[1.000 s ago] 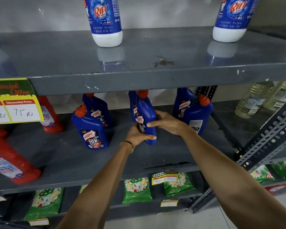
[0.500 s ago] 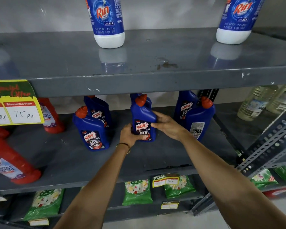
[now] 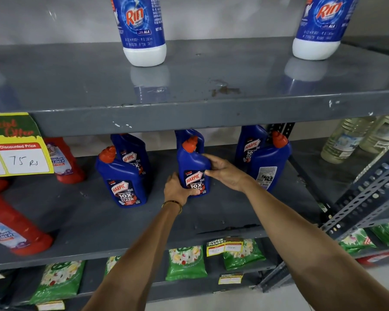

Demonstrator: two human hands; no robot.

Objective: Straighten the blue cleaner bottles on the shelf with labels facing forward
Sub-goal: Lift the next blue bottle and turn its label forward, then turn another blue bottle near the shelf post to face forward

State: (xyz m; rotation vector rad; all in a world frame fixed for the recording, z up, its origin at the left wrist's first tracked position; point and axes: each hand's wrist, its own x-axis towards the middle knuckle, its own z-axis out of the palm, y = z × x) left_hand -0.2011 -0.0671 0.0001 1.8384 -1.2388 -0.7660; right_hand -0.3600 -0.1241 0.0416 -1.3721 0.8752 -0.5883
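A blue Harpic cleaner bottle [image 3: 192, 167] with a red cap stands upright in the middle of the grey middle shelf [image 3: 211, 223], label facing me. My left hand [image 3: 176, 190] grips its lower left side and my right hand [image 3: 226, 171] holds its right side. Another blue bottle [image 3: 190, 136] stands behind it, mostly hidden. To the left, two blue bottles stand one behind the other, front one [image 3: 121, 180] and rear one [image 3: 134, 153], labels forward. On the right, a blue bottle [image 3: 271, 166] shows its back label, with another blue bottle [image 3: 250, 144] behind it facing forward.
Red cleaner bottles, one upright [image 3: 63, 162] and one tilted [image 3: 14, 230], occupy the shelf's left end beside a yellow price sign [image 3: 18, 153]. Two Rin bottles [image 3: 142, 30] stand on the upper shelf. Clear bottles [image 3: 346, 140] sit at right by a slanted metal brace [image 3: 357, 198]. Green packets [image 3: 186, 262] lie below.
The held bottle was turned from side-on to label forward and set upright on the shelf. Both hands stay on it, the left now lower on its base.
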